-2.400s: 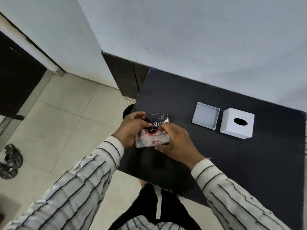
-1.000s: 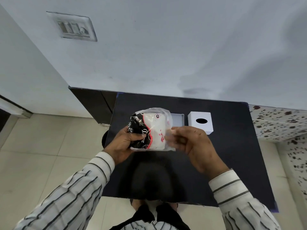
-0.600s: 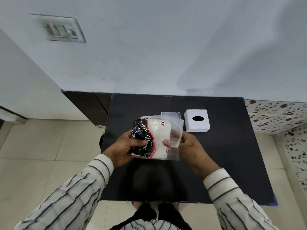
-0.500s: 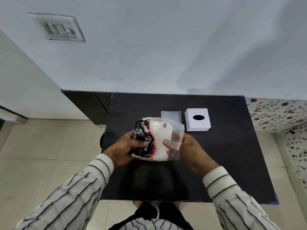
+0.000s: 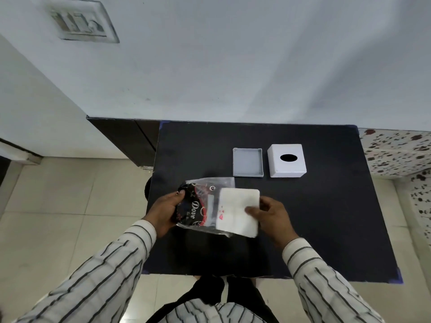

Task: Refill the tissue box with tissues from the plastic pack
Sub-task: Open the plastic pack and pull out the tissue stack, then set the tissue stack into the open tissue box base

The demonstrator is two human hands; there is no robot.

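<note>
My left hand grips the black printed end of the plastic pack, held just above the black table. My right hand pinches a white stack of tissues that sticks most of the way out of the pack's clear open end. The white tissue box, with a dark oval hole on top, stands at the back right of the table. Its shallow grey lid-like tray lies just left of it.
A white wall with a switch plate rises behind the table. A dark cabinet stands at the table's back left. Tiled floor lies to the left, and a speckled surface is to the right.
The white tissue stack has slid rightward out of the plastic pack in my right hand. Both hands and the pack sit lower, nearer the table.
</note>
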